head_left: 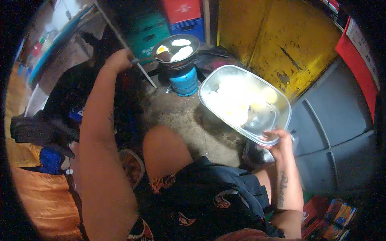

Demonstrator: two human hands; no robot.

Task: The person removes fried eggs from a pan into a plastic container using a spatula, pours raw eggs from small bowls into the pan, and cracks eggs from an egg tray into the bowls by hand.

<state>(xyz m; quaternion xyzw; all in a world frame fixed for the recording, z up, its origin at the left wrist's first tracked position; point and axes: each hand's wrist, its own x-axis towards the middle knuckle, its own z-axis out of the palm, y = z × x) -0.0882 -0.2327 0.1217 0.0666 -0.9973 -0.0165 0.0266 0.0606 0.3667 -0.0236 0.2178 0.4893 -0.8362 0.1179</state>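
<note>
The left hand [120,61] was found closed around a dark handle [140,61], its fingers bent with little gap; the handle appeared to belong to a turner, with a brown blade [164,56] in the pan [194,43], just beyond that hand. The right hand [280,141] was clamped on the near end of a clear plastic container [260,124], thumb and fingers about the rim, the container held tilted ahead of it.

Frying was judged part-way through. Pale egg pieces [235,102] with yellow patches lay in the container; glare prevented a count. Three portions were in the pan, one fried egg [162,49] showing its yolk, and none was seen lifted out.

The pan sat over a blue gas cylinder [184,82], ahead and between the hands. A pale rod [148,77] slanted down just beside the left hand, crossing the handle's line, and was noted as a possible obstruction. Stacked crates [146,38] stood beyond the left hand; a yellow panel [257,36] stood beyond the container. A silvery object [254,154] sat just beside the right hand.
</note>
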